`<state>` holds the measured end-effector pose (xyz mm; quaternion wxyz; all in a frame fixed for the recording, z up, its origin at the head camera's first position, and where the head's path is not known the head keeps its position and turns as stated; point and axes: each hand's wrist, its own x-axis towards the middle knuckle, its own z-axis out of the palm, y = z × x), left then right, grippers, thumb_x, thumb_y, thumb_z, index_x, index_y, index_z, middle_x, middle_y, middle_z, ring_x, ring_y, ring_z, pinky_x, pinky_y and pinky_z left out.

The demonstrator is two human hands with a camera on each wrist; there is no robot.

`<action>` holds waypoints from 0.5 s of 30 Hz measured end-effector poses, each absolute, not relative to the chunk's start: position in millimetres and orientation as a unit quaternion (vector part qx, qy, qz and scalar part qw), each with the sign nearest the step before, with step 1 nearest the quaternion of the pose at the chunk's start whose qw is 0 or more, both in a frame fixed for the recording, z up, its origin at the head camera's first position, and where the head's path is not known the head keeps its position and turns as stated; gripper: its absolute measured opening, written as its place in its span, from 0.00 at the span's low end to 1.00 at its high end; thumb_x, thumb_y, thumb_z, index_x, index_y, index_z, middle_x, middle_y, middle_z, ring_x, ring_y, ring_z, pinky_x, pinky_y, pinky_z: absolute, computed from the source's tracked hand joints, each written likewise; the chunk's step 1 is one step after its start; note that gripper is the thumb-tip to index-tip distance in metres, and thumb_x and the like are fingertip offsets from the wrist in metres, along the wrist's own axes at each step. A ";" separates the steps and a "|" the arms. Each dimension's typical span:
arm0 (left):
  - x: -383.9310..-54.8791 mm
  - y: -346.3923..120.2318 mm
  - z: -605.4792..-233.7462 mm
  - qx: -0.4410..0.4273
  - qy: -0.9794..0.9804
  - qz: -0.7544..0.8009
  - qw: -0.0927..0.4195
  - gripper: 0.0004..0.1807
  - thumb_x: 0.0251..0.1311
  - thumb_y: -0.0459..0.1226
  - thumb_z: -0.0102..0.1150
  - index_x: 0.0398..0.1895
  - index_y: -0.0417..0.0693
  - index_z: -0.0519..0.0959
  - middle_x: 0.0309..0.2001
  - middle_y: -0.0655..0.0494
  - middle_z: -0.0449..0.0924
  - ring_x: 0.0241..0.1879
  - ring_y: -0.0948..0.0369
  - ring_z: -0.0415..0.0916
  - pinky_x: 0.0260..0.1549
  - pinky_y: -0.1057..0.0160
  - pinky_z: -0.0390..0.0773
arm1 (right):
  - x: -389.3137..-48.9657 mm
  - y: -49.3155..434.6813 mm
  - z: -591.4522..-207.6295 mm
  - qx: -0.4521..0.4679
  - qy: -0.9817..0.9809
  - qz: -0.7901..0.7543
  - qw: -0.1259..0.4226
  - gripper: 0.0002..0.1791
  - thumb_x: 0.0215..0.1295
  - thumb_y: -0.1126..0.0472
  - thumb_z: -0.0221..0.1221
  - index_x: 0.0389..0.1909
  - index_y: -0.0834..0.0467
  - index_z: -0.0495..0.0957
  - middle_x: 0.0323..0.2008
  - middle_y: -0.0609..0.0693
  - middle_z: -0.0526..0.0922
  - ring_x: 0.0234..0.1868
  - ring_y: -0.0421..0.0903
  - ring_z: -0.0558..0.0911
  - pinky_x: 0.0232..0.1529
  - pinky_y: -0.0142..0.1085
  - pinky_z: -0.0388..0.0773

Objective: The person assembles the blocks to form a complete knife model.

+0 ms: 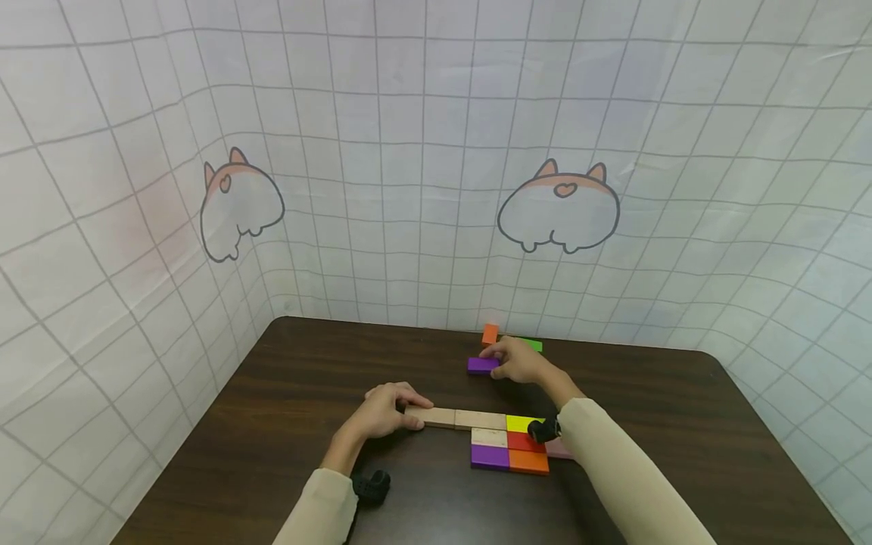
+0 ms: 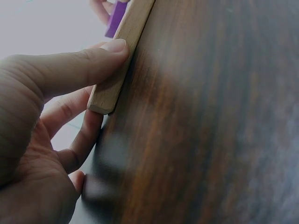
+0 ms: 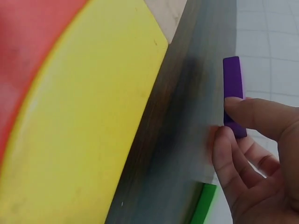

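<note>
Dark wood desk [image 1: 272,424]. Mid-desk: row of flat blocks, left hand [image 1: 381,412] grip pinching the natural wood block [image 1: 431,416] at its left end. Far edge: right hand [image 1: 521,362] grip pinching the purple block [image 1: 482,365], beside the orange block [image 1: 490,334] and green block [image 1: 530,344].

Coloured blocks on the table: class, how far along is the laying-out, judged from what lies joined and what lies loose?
Done: a flat patch of blocks lies joined near the person, in natural wood, yellow, red, purple and orange. In hand: the left hand holds the end of the plain wooden block in its top row, and the right hand pinches a loose purple block. Left: the orange block and green block at the far edge.
</note>
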<state>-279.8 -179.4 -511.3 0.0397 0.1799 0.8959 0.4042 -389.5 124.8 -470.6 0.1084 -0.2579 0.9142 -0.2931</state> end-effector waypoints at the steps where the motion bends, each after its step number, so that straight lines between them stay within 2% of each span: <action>1: -279.6 -179.2 -511.2 0.180 0.896 0.404 0.040 0.14 0.54 0.38 0.77 0.45 0.60 0.90 0.38 0.66 0.83 0.38 0.60 0.71 0.64 0.32 0.47 | -387.6 127.0 -469.6 -0.259 0.913 -0.296 0.109 0.20 0.64 0.67 0.68 0.57 0.56 0.84 0.52 0.56 0.79 0.51 0.53 0.78 0.53 0.50 0.78; 8: -277.4 -177.7 -509.6 0.177 0.895 0.408 0.041 0.15 0.54 0.38 0.77 0.45 0.61 0.91 0.38 0.66 0.83 0.36 0.60 0.71 0.61 0.36 0.49 | -373.3 145.3 -461.5 -0.279 0.901 -0.316 0.104 0.20 0.64 0.64 0.68 0.57 0.56 0.84 0.44 0.54 0.77 0.43 0.48 0.76 0.44 0.40 0.76; 15: -279.1 -178.8 -511.4 0.178 0.895 0.407 0.042 0.14 0.54 0.38 0.76 0.45 0.62 0.90 0.37 0.67 0.83 0.35 0.59 0.68 0.63 0.34 0.47 | -356.2 164.5 -454.4 -0.280 0.897 -0.325 0.102 0.20 0.64 0.63 0.69 0.58 0.55 0.84 0.46 0.52 0.79 0.38 0.46 0.76 0.39 0.39 0.77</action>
